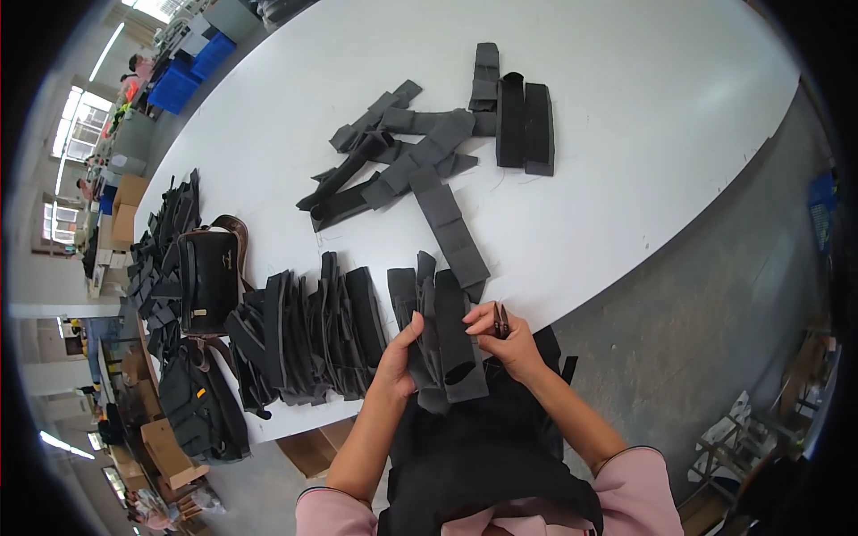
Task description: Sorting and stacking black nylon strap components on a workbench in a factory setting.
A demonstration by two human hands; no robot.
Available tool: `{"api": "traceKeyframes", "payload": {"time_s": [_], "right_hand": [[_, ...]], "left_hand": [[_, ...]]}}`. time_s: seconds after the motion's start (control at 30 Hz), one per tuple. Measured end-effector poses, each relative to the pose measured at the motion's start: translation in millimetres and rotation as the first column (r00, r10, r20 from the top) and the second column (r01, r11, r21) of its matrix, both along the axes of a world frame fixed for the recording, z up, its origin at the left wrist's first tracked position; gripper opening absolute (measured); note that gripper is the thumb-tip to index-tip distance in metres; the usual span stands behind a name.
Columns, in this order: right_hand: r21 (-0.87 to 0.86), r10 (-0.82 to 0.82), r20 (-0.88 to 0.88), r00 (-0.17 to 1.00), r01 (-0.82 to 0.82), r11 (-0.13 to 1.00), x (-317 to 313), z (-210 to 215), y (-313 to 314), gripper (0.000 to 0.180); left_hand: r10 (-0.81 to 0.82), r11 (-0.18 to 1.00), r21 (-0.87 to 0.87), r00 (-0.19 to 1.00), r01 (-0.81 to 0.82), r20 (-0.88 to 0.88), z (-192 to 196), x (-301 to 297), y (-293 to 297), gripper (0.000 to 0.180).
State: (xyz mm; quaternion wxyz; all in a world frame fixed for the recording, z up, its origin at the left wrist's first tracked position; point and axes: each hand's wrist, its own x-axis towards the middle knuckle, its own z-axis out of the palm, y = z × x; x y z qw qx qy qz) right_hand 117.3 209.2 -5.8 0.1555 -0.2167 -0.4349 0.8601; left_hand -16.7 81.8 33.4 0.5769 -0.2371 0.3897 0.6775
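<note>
The bundle of dark grey fabric strips (pixel 454 313) lies between the two hands at the near edge of the table, its long axis running near to far with the far end leaning slightly left; that end points away over the tabletop, the other down toward the black apron (pixel 483 456). The left hand (pixel 399 359) is clamped on the bundle's left side, thumb uppermost and pointing away. The right hand (pixel 512 343) is closed on small dark thread snips (pixel 500 322), their tips pointing away, its fingertips at the bundle's right edge; whether they touch the cloth is hard to tell. Just beyond the hands, a loose grey strip (pixel 450 228) slants away to the left, toward a crisscrossed heap of strips (pixel 384 152). Well beyond the right hand, two side-by-side strips (pixel 525 125) point near to far. Immediately left of the left hand stands a packed row of strips (pixel 308 330); farther left sit a dark shoulder bag (pixel 207 281) and, nearer the person, a black fabric bag (pixel 201 406), all on the white table (pixel 643 134).
</note>
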Motion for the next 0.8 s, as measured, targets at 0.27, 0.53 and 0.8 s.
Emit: {"api": "traceKeyframes", "payload": {"time_s": [0.27,0.53,0.8], "right_hand": [[0.098,0.228,0.063,0.972,-0.233,0.967,-7.1,3.6,-10.7,0.017],[0.06,0.042,-0.076,0.996,-0.038,0.998,-19.3,11.0,-22.4,0.018],[0.731,-0.118,-0.002,0.993,0.082,0.677,-23.4,16.2,-35.8,0.02]], "left_hand": [[-0.094,0.99,-0.131,0.947,0.056,-0.307,6.7,16.9,-16.7,0.035],[0.312,0.95,0.033,0.942,-0.311,-0.122,4.3,23.6,-32.3,0.039],[0.255,0.966,0.062,0.962,-0.25,-0.095,8.0,25.2,-23.7,0.039]]}}
